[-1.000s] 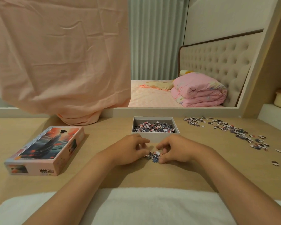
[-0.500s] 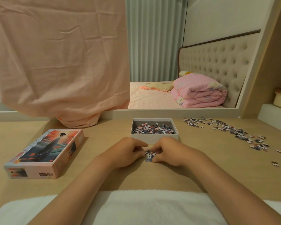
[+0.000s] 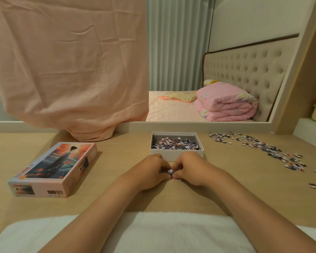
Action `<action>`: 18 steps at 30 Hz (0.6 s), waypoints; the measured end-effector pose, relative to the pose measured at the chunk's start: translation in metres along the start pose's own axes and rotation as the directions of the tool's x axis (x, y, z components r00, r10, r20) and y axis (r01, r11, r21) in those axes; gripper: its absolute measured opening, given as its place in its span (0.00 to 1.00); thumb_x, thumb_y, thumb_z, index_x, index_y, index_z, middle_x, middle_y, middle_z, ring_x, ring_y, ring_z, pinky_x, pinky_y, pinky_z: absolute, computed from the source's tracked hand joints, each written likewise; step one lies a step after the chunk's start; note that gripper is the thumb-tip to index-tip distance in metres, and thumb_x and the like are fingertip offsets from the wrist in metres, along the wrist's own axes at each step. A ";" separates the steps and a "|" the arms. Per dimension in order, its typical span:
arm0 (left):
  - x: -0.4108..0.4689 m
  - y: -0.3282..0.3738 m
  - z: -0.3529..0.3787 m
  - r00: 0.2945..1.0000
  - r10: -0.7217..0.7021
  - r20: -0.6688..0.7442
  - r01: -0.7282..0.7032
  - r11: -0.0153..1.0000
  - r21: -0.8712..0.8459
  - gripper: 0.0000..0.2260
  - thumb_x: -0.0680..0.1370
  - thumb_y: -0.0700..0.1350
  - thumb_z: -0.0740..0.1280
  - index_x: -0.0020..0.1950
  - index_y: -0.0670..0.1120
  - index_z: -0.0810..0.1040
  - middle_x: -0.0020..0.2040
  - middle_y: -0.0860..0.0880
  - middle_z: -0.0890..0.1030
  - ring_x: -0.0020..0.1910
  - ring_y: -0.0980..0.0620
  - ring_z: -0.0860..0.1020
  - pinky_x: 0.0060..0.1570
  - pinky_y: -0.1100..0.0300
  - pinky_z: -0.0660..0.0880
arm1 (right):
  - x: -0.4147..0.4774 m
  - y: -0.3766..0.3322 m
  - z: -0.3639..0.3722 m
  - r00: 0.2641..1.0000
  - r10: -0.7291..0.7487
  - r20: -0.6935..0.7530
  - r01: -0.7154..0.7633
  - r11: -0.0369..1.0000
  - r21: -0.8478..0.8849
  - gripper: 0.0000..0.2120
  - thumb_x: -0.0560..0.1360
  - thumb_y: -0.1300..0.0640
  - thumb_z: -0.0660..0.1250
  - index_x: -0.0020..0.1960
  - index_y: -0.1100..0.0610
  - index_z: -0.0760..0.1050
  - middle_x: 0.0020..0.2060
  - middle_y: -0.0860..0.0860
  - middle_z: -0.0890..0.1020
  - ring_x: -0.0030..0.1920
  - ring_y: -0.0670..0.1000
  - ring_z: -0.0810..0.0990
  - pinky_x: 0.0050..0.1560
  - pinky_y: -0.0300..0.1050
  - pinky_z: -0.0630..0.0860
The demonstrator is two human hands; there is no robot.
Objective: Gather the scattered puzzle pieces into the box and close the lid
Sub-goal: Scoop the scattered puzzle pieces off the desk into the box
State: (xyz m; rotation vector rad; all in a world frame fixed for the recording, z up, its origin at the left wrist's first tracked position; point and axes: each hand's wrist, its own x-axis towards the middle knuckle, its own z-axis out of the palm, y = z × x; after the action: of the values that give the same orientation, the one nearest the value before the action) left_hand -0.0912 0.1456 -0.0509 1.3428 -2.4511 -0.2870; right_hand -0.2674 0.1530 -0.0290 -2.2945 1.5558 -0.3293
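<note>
Gripping clump of pieces (image 3: pixel 170 171) between left hand (image 3: pixel 150 170) and right hand (image 3: pixel 192 168), fingers curled round it. Open box (image 3: pixel 177 154) just beyond knuckles, part-filled. Lid (image 3: pixel 57 167) well left of left hand; scattered pieces (image 3: pixel 259 145) well right of right hand.

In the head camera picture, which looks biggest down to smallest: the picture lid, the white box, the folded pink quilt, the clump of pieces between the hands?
1. picture lid
2. folded pink quilt, despite sitting far back
3. white box, near the quilt's apparent size, so unsure
4. clump of pieces, mostly hidden
</note>
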 end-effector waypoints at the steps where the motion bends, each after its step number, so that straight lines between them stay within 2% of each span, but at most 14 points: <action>1: 0.000 0.000 0.000 1.000 -0.005 -0.017 0.005 1.000 -0.005 0.12 0.75 0.51 0.71 0.58 0.51 0.82 0.47 0.52 0.75 0.45 0.53 0.74 0.45 0.61 0.68 | 0.000 -0.001 0.000 1.000 0.006 -0.011 -0.006 1.000 0.010 0.06 0.74 0.55 0.74 0.50 0.53 0.85 0.42 0.49 0.85 0.43 0.48 0.80 0.44 0.41 0.74; 5: 0.001 0.001 0.003 0.995 -0.044 -0.087 0.034 0.993 -0.112 0.11 0.72 0.47 0.75 0.52 0.48 0.82 0.46 0.52 0.80 0.42 0.57 0.74 0.39 0.70 0.67 | 0.003 0.001 0.001 0.997 0.057 -0.051 -0.053 0.994 0.091 0.06 0.70 0.55 0.77 0.46 0.51 0.84 0.39 0.46 0.83 0.40 0.46 0.80 0.43 0.41 0.76; 8: 0.002 -0.003 0.005 0.987 -0.103 -0.125 0.070 0.968 -0.239 0.09 0.70 0.44 0.76 0.49 0.47 0.83 0.43 0.53 0.81 0.37 0.61 0.74 0.37 0.74 0.68 | 0.006 0.005 0.001 0.992 0.118 -0.034 -0.105 0.958 0.267 0.06 0.68 0.59 0.79 0.41 0.55 0.83 0.35 0.52 0.85 0.33 0.48 0.81 0.41 0.48 0.83; 10: 0.004 -0.003 0.004 0.981 -0.138 -0.140 0.089 0.946 -0.312 0.08 0.70 0.44 0.77 0.47 0.49 0.83 0.41 0.54 0.80 0.35 0.62 0.74 0.37 0.72 0.69 | 0.005 0.006 -0.001 0.991 0.133 -0.028 -0.114 0.926 0.359 0.05 0.69 0.62 0.78 0.41 0.58 0.82 0.32 0.56 0.84 0.29 0.50 0.80 0.37 0.48 0.83; 13: 0.015 -0.002 -0.006 0.969 -0.180 -0.168 0.102 0.916 -0.388 0.08 0.69 0.44 0.77 0.45 0.50 0.82 0.35 0.54 0.78 0.32 0.59 0.71 0.34 0.66 0.68 | 0.008 0.003 -0.013 0.984 0.164 -0.075 -0.107 0.866 0.488 0.04 0.70 0.65 0.77 0.42 0.64 0.82 0.29 0.58 0.81 0.26 0.51 0.78 0.31 0.42 0.79; 15: 0.029 -0.002 -0.021 0.962 -0.189 -0.199 0.088 0.899 -0.428 0.07 0.69 0.43 0.77 0.44 0.50 0.82 0.33 0.55 0.76 0.31 0.59 0.71 0.36 0.65 0.70 | 0.016 0.002 -0.029 0.975 0.175 -0.139 -0.087 0.869 0.487 0.04 0.69 0.64 0.77 0.42 0.62 0.83 0.30 0.59 0.82 0.27 0.51 0.79 0.30 0.41 0.78; 18: 0.056 -0.003 -0.043 0.952 -0.171 -0.254 0.058 0.916 -0.397 0.07 0.70 0.43 0.76 0.46 0.49 0.82 0.38 0.52 0.81 0.35 0.57 0.76 0.39 0.61 0.73 | 0.035 0.003 -0.053 0.956 0.145 -0.254 -0.024 0.904 0.426 0.05 0.68 0.61 0.79 0.42 0.58 0.83 0.30 0.55 0.84 0.29 0.50 0.82 0.33 0.39 0.79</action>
State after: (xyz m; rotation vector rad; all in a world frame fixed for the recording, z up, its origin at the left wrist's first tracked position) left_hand -0.1005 0.0959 -0.0011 1.2555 -1.9546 -0.5358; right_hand -0.2768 0.1111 0.0180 -1.8976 1.5233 -0.9071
